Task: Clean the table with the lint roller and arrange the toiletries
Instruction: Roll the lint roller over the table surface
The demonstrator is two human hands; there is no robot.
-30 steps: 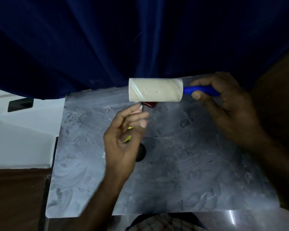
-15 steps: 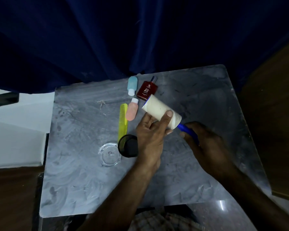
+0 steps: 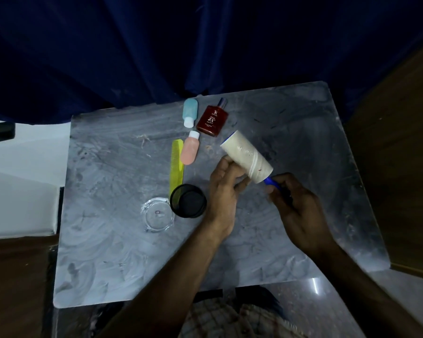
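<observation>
Nearest the camera, a checked garment point(image 3: 230, 318) shows below the front edge of the grey marbled surface point(image 3: 132, 264), both forearms reaching over it. Right hand point(image 3: 300, 215) is closed round the blue handle point(image 3: 270, 182) of the lint roller point(image 3: 247, 158); fingers wrapped, thumb tip beside the handle near the roll. Left hand point(image 3: 224, 189) is cupped at the underside of the roll, fingers point(image 3: 227, 164) touching the paper; can't tell whether it grips or only steadies it. Roller is held above the surface, tilted, its free end pointing away and to the left, specks of lint on the sheet.

Left of the left hand: black round mesh cup point(image 3: 188, 200), open side facing the camera, and just beside it a clear glass ashtray point(image 3: 158, 217). Yellow comb point(image 3: 177, 167) lies lengthwise behind the cup, its near end at the cup's rim. Pink bottle point(image 3: 190, 151) lies just right of the comb, white cap pointing away. Further back, blue bottle point(image 3: 190, 112) lies with its white cap towards the pink one, caps near but apart. Red perfume bottle point(image 3: 212, 120) lies just right of the blue one, label up. Loose fibres point(image 3: 143, 138) sit on the surface left of the pink bottle. Dark blue curtain point(image 3: 205, 45) hangs behind the far edge.
</observation>
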